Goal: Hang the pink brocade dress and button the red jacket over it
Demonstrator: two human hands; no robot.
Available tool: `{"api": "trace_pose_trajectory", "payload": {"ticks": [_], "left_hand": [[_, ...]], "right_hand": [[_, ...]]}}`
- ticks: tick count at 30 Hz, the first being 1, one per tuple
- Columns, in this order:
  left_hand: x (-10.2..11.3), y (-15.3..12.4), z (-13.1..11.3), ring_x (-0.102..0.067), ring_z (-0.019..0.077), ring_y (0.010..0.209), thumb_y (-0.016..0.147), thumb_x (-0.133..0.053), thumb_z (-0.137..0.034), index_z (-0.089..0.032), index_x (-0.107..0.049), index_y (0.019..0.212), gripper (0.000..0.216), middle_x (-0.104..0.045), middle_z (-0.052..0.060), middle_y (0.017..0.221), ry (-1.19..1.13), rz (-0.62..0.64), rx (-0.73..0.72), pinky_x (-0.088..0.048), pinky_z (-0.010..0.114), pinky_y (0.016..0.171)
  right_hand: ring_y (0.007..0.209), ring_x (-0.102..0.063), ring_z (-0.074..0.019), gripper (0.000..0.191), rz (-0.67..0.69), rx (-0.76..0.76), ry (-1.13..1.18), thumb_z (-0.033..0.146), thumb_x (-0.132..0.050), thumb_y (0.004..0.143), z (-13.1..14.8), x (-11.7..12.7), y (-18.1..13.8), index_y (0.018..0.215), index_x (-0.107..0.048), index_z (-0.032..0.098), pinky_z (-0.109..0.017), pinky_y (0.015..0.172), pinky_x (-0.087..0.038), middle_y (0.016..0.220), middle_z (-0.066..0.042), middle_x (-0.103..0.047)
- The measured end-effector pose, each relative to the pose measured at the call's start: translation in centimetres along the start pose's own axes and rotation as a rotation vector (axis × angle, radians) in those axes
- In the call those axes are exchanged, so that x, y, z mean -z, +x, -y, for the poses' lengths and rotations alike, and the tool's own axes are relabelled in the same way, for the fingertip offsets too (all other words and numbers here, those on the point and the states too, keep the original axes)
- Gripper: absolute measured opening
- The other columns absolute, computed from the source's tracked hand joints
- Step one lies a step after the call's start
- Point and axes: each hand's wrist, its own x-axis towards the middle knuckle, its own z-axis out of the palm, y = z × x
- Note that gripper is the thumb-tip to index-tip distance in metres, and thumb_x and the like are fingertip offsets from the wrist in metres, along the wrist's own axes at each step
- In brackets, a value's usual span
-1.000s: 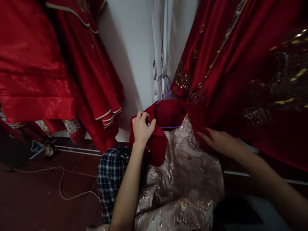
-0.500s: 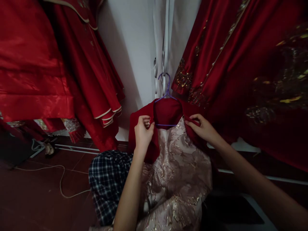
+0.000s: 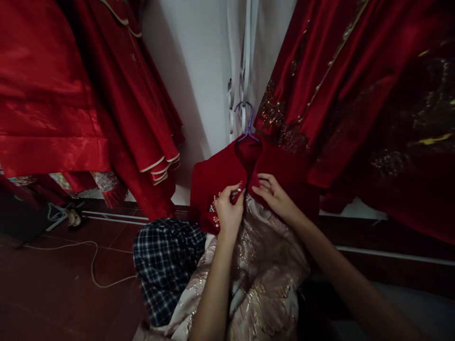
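Observation:
A dark red jacket (image 3: 222, 168) hangs on a purple hanger (image 3: 249, 118) hooked to a white metal strip. My left hand (image 3: 231, 206) pinches the jacket's left front edge, near a cluster of sparkling ornaments (image 3: 215, 221). Across the opening, my right hand (image 3: 273, 194) holds the other front edge between thumb and fingers. The two edges are close together at the chest, with a narrow gap between them. Below and partly under the jacket spreads a shiny pinkish-gold brocade garment (image 3: 266, 255).
Red garments (image 3: 46, 94) hang at the left, and more red gowns with gold decoration (image 3: 341, 85) at the right. Dark plaid cloth (image 3: 163, 265) lies beside the brocade. A pale cable (image 3: 94, 255) runs over the tiled floor, near a white rack bar (image 3: 113, 218).
Both hands have moved inward and slightly down, drawing the jacket's front edges together. The collar opening has narrowed, covering the hanger's lower bar and the brocade's top. Ornaments now show by my left hand.

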Motion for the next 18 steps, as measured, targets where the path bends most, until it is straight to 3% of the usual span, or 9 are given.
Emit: {"api": "trace_pose_trajectory", "payload": {"ticks": [3, 5, 12, 18], "left_hand": [[-0.6, -0.1, -0.3, -0.064, 0.0136, 0.08, 0.075, -0.061, -0.033, -0.018, -0.058, 0.085, 0.019, -0.068, 0.004, 0.085, -0.055, -0.097, 0.058, -0.051, 0.026, 0.075], [-0.7, 0.2, -0.5, -0.064, 0.013, 0.074, 0.073, -0.063, -0.033, -0.017, -0.057, 0.079, 0.018, -0.067, 0.004, 0.078, -0.063, -0.107, 0.093, -0.051, 0.024, 0.069], [-0.1, 1.0, -0.4, -0.065, 0.0122, 0.076, 0.074, -0.06, -0.02, -0.018, -0.06, 0.081, 0.008, -0.068, 0.002, 0.082, -0.012, 0.069, 0.047, -0.051, 0.024, 0.071], [1.4, 2.2, -1.5, -0.064, 0.0132, 0.085, 0.077, -0.053, -0.015, -0.022, -0.061, 0.087, 0.014, -0.068, 0.0, 0.089, 0.208, 0.268, -0.151, -0.049, 0.025, 0.078]], "right_hand": [[0.103, -0.058, -0.018, 0.043, 0.209, -0.004, -0.026, 0.045, -0.06, 0.076, 0.8, 1.3, -0.2, 0.113, -0.05, 0.024, -0.037, 0.095, -0.043, 0.107, -0.006, -0.062], [0.099, -0.059, -0.0186, 0.04, 0.247, 0.006, -0.061, 0.044, -0.061, 0.075, 1.5, 2.0, -0.1, 0.108, -0.055, 0.022, -0.037, 0.093, -0.045, 0.105, -0.007, -0.063], [0.081, -0.063, -0.0173, 0.035, 0.142, 0.1, -0.149, 0.043, -0.066, 0.071, 1.9, 1.2, 0.5, 0.093, -0.061, 0.017, -0.035, 0.081, -0.052, 0.091, -0.008, -0.066], [0.085, -0.065, -0.0196, 0.034, -0.046, 0.129, -0.188, 0.044, -0.064, 0.072, 1.3, -0.1, 0.5, 0.093, -0.062, 0.018, -0.03, 0.067, -0.055, 0.096, -0.008, -0.068]]}}
